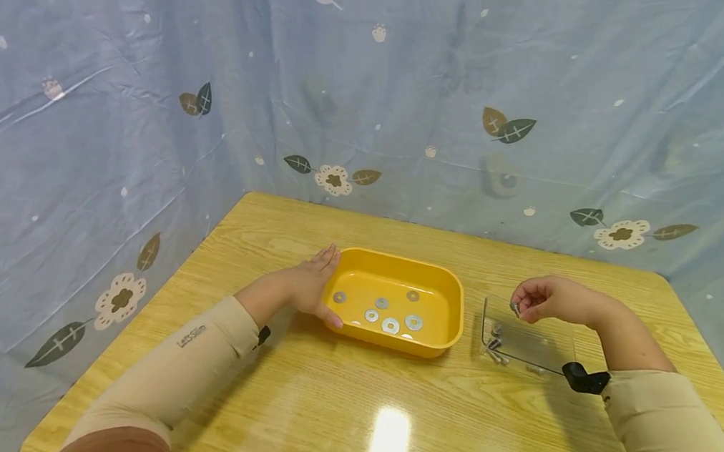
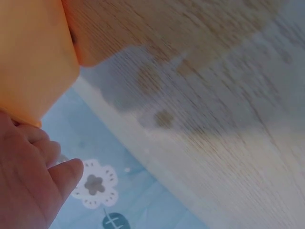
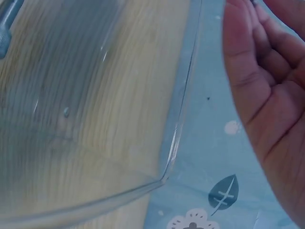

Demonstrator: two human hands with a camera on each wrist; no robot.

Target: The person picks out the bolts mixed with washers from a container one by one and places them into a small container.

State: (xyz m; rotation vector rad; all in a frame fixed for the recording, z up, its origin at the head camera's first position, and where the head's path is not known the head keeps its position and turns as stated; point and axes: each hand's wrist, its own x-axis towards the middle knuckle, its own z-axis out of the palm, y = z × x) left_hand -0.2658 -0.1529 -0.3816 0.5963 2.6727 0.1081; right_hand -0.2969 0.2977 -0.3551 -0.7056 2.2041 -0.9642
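Observation:
My left hand (image 1: 316,284) rests against the left end of a shallow yellow tray (image 1: 449,334). Its straight fingers lie along the outer side, and the thumb lies over the front rim. Several flat metal washers (image 1: 390,325) of different sizes are scattered on the tray's floor. Between thumb and fingertips, my right hand (image 1: 556,299) pinches a small grey screw (image 1: 515,308) above a clear plastic box (image 3: 174,143). More metal screws (image 1: 494,344) lie together at that box's left end. One screw (image 3: 5,36) with a knurled head shows in the right wrist view.
Both containers stand on a wood-grain table (image 1: 295,400), the clear box right of the tray. A blue curtain (image 1: 409,130) with leaf and flower prints hangs close behind the table and on its left. Bright light reflects off the front of the tabletop.

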